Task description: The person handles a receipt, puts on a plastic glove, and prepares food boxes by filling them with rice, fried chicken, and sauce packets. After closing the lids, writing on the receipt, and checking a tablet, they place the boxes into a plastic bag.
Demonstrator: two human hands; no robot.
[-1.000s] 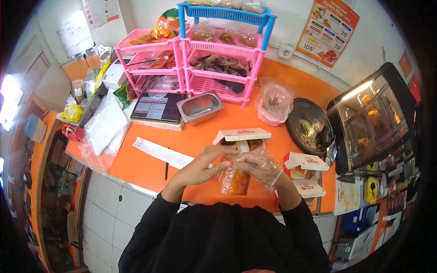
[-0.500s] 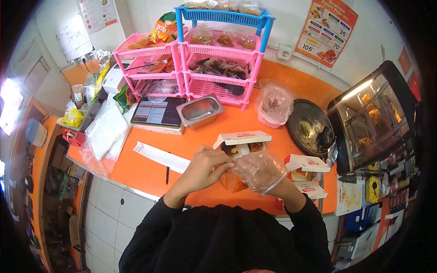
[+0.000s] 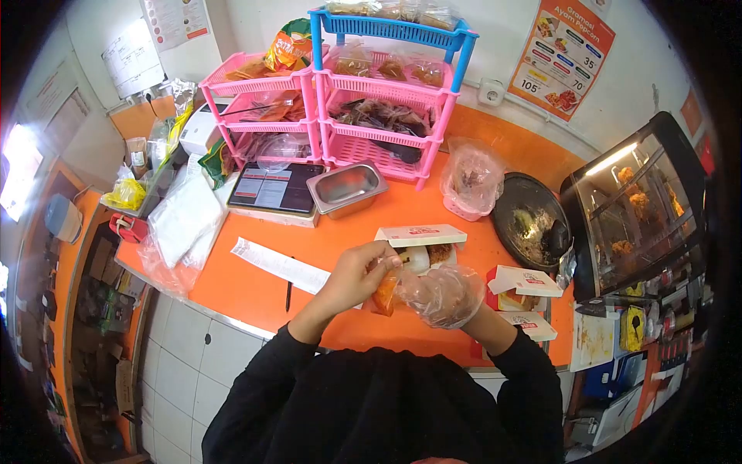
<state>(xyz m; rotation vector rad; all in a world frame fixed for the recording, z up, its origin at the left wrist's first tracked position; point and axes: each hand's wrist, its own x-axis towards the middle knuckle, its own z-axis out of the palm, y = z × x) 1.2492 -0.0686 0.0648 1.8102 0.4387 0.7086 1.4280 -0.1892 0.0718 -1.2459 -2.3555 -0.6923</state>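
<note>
My bare left hand (image 3: 359,277) pinches the top of a small clear sauce bag (image 3: 383,298) with orange contents. My right hand (image 3: 444,295), in a clear plastic glove, is curled against the bag's right side, its fingertips partly hidden by the crinkled plastic. Just behind both hands stands an opened white food box (image 3: 423,234), its lid raised. Inside it I see something white, perhaps rice, and a browned fried piece (image 3: 440,254); my hands cover the rest of the box.
Two more white boxes (image 3: 527,280) stand right of my gloved hand. Behind are a black mortar (image 3: 510,232), a bag-lined pink basket (image 3: 462,207), a steel pan (image 3: 348,203), a tablet (image 3: 274,188) and pink racks (image 3: 379,151). A paper strip (image 3: 280,264) and pen (image 3: 289,295) lie left.
Both hands have shifted slightly and the sauce bag sits higher, tucked closer between them. The gloved right hand has curled more. The whole view has moved a little.
</note>
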